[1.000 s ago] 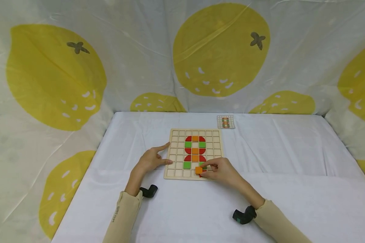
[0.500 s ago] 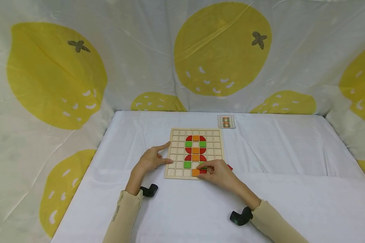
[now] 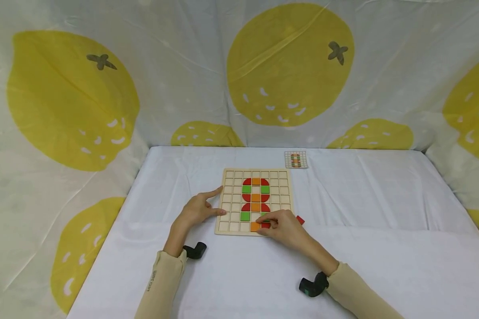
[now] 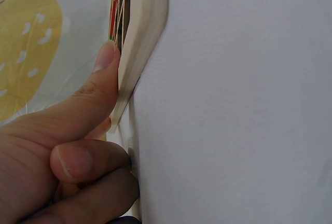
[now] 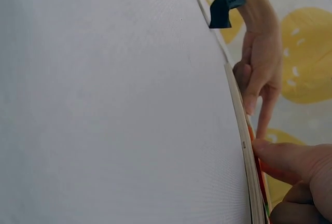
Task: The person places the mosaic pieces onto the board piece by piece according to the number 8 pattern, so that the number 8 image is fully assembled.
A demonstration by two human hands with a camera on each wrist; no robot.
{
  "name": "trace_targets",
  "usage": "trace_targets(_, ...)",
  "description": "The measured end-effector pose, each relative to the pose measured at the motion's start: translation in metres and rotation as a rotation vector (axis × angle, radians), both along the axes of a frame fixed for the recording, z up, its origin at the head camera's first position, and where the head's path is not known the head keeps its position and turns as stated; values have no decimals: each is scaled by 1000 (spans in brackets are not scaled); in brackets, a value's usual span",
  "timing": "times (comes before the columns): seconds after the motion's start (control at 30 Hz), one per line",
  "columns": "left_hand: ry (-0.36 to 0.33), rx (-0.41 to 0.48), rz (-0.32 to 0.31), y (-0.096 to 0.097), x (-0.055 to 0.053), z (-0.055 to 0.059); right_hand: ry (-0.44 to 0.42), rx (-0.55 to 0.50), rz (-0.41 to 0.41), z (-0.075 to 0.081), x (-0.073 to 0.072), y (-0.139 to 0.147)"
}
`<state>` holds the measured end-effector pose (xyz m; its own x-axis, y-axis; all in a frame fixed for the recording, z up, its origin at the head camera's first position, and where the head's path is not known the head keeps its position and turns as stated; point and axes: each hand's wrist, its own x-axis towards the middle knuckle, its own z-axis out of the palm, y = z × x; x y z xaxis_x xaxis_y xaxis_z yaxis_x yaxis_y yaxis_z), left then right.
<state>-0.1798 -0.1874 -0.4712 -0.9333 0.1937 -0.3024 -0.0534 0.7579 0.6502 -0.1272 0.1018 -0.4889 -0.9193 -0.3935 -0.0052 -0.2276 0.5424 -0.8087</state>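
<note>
A square wooden grid board (image 3: pixel 228 195) lies on the table, with red, green and orange tiles set in its cells. My left hand (image 3: pixel 195 209) rests at the board's left side. Its straight index finger and thumb touch the edge, while other fingers curl under in the left wrist view. My right hand (image 3: pixel 289 227) reaches over the lower right part of the board. Its thumb and index finger pinch an orange tile (image 3: pixel 255 227) in the bottom row. Beside that tile sits a red tile (image 3: pixel 265 225), partly covered by the thumb. A green tile (image 3: pixel 245 216) lies up and to the left.
A small pattern card (image 3: pixel 296 160) lies beyond the board's upper right corner. One loose red tile (image 3: pixel 300 220) is on the white cloth (image 3: pixel 363 199), just behind my right hand. A lemon-print sheet (image 3: pixel 191 79) hangs behind the table.
My right hand has brought the orange tile down and slightly left into a bottom-row cell. The loose red tile has come into sight behind the hand. My left hand stays put.
</note>
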Motion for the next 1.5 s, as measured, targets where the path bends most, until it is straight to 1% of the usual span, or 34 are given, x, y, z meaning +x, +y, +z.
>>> trace_targets(0.23, 5, 9, 0, -2, 1, 0, -17, 21, 22, 2, 0, 1)
trace_targets(0.37, 7, 12, -5, -1, 1, -1, -40, 15, 10, 7, -1, 12)
trace_targets(0.43, 7, 15, -4, -1, 1, -2, -44, 16, -11, 9, -1, 23)
trace_targets(0.53, 4, 20, -5, 0, 1, -2, -25, 35, -52, 10, -1, 44)
trace_targets(0.73, 6, 18, -1, -1, 1, -1, 8, 62, -136, 6, 4, 89)
trace_targets(0.83, 7, 15, 1, -1, 1, -1, 13, 54, -141, 3, 6, 106)
trace_targets(0.97, 5, 8, 3, -1, 0, -1, -6, 48, -106, -3, 7, 119)
trace_targets(1.13, 7, 8, -2, -1, 0, 0, -29, 39, -73, -7, 7, 124)
trace_targets(1.27, 9, 15, -10, -1, 0, -1, -13, 52, -74, -8, 5, 120)
trace_targets(1.5, 4, 17, -6, -2, 0, -2, -14, 86, -113, -6, 1, 109)
